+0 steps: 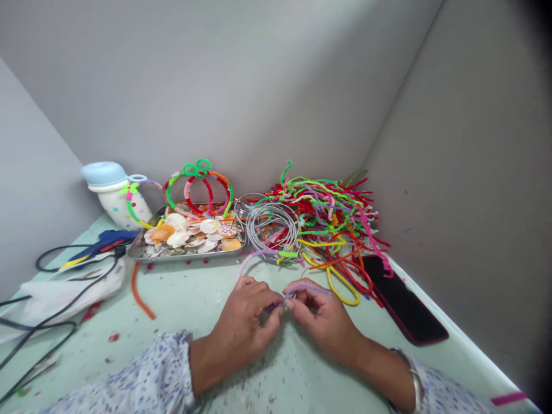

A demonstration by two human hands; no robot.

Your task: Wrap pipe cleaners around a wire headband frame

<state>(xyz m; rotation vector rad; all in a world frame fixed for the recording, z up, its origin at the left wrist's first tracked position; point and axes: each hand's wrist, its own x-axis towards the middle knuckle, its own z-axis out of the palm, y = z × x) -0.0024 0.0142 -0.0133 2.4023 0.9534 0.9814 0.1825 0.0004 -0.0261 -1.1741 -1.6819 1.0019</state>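
Observation:
My left hand (248,316) is closed in a pinch on a wire partly wrapped in fuzzy pipe cleaner. That wrapped wire (261,253) arcs up behind the hand in pink, lilac and green. Fingertip to fingertip with it, my right hand (321,313) pinches a purple pipe cleaner (313,288), whose loose end runs back over the fingers. Just behind the hands lies a coil of grey wire (272,227). The exact spot where pipe cleaner and wire meet is partly covered by my fingers.
A metal tray (190,259) holds seashells (207,236), with wrapped headbands (198,184) standing over it. A pile of colourful pipe cleaners (332,201) lies at the back right, beside a black phone (405,305). At left are a white bottle (121,201), black cables (81,293) and an orange pipe cleaner (140,296).

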